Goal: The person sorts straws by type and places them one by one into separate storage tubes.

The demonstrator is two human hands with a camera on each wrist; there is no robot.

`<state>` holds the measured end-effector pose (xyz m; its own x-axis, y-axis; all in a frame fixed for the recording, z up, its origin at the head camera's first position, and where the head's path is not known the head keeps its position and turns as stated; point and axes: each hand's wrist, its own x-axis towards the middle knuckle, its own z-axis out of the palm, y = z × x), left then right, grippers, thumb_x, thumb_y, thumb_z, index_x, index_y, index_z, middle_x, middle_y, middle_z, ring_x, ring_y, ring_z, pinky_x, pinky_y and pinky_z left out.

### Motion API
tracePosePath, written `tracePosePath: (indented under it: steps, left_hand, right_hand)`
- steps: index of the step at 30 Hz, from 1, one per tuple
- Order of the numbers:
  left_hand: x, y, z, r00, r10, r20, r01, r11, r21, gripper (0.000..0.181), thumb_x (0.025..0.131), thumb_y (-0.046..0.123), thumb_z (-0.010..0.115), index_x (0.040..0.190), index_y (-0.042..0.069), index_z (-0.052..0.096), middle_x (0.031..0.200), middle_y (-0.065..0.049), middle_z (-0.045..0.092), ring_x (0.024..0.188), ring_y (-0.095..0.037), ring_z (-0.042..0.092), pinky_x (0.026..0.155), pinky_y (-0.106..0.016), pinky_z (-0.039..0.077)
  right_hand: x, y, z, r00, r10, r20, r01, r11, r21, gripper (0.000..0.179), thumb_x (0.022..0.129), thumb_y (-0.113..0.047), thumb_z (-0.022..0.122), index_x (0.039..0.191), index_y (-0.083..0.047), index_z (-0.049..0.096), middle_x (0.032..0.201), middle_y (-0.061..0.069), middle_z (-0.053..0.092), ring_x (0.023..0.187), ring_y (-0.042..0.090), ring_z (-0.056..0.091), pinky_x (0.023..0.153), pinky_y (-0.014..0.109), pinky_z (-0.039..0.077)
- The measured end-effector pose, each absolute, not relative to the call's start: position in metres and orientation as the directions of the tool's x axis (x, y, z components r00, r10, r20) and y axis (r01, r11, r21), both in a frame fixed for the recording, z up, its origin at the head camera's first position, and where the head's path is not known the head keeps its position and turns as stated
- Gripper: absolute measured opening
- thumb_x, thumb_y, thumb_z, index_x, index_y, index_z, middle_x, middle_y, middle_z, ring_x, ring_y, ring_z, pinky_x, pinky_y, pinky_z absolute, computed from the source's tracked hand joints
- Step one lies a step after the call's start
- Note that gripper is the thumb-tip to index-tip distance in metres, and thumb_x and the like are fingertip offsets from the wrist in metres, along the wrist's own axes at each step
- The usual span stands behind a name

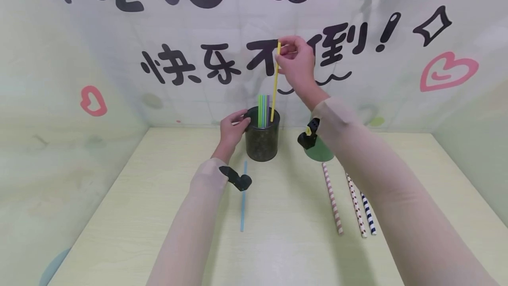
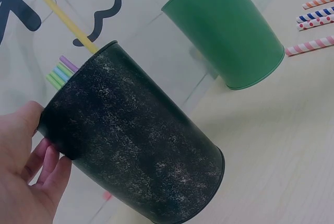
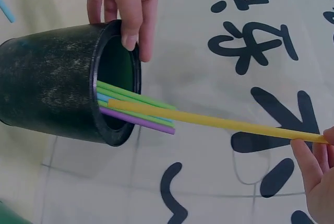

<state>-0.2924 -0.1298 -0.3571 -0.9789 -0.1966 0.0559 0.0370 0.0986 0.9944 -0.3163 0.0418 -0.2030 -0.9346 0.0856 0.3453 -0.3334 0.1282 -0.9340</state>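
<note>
My right hand (image 1: 297, 63) pinches the upper end of a yellow straw (image 1: 275, 87). The straw's lower end is at the mouth of a black cylindrical cup (image 1: 262, 145). Several green, blue and purple straws (image 3: 148, 114) stand in that cup, their tops poking above its rim. At the cup's left side, my left hand (image 1: 232, 132) holds its rim, with the thumb over the edge (image 3: 129, 38). On the table in front lies a light blue straw (image 1: 243, 206), partly hidden by the left wrist's camera.
A green cup (image 2: 229, 31) stands right of the black one, partly behind my right forearm in the head view. Striped and dotted paper straws (image 1: 332, 197) lie on the table's right side. A printed backdrop (image 1: 190, 100) rises behind the table (image 1: 285, 242).
</note>
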Motion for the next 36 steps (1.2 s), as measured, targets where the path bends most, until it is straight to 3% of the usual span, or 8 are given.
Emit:
tracePosePath:
  steps: [10,36]
  left_hand:
    - [-0.293,-0.130,-0.358,-0.978,-0.200,0.054,0.033,0.107,0.994,0.034,0.086,0.010,0.063,0.120,0.007,0.061,0.104,-0.013,0.054,0.097,-0.022,0.058,0.080,-0.028,0.052]
    - [-0.293,-0.130,-0.358,-0.977,-0.207,0.045,0.021,0.116,0.993,0.035,0.086,0.011,0.063,0.120,0.008,0.061,0.108,-0.014,0.054,0.098,-0.022,0.057,0.080,-0.026,0.052]
  right_hand:
    - [-0.326,0.039,-0.236,-0.937,0.080,0.341,-0.325,0.165,-0.931,0.030,0.081,0.005,0.060,0.110,-0.003,0.059,0.084,0.003,0.053,0.076,0.012,0.054,0.066,0.034,0.057]
    - [-0.336,0.038,-0.308,-0.989,0.025,0.143,-0.135,0.204,-0.970,0.029,0.078,0.006,0.065,0.106,0.002,0.060,0.087,0.011,0.057,0.076,0.017,0.055,0.065,0.027,0.056]
